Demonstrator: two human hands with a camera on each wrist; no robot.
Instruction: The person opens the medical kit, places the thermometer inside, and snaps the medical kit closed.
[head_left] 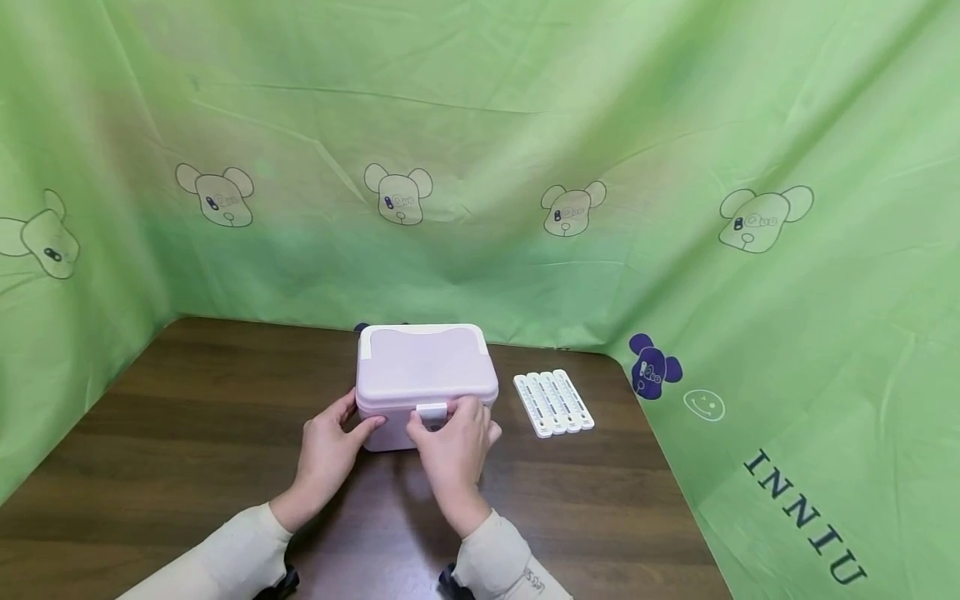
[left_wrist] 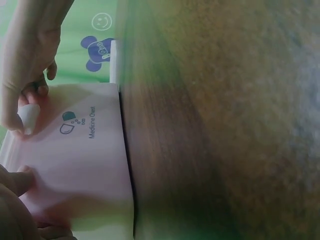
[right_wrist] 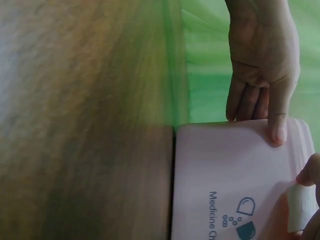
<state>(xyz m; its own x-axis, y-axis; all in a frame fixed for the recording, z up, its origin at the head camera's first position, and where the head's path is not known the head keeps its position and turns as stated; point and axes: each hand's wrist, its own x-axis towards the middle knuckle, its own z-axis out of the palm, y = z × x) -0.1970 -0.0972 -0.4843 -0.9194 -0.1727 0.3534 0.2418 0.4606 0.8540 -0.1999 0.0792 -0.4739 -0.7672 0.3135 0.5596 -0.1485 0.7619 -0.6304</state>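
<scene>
A pale purple medicine box with a white-edged lid stands on the table, its lid down. "Medicine Chest" and a capsule drawing are printed on its front. My left hand grips the left front corner, thumb on the front face and fingers along the side, as the right wrist view also shows. At the white latch in the middle of the front, my right hand pinches with thumb and forefinger on either side. In the right wrist view only fingertips of the right hand show beside the latch.
Several flat white strips with printed markings lie side by side on the brown wooden table, right of the box. A green curtain with bear drawings hangs close behind and on both sides.
</scene>
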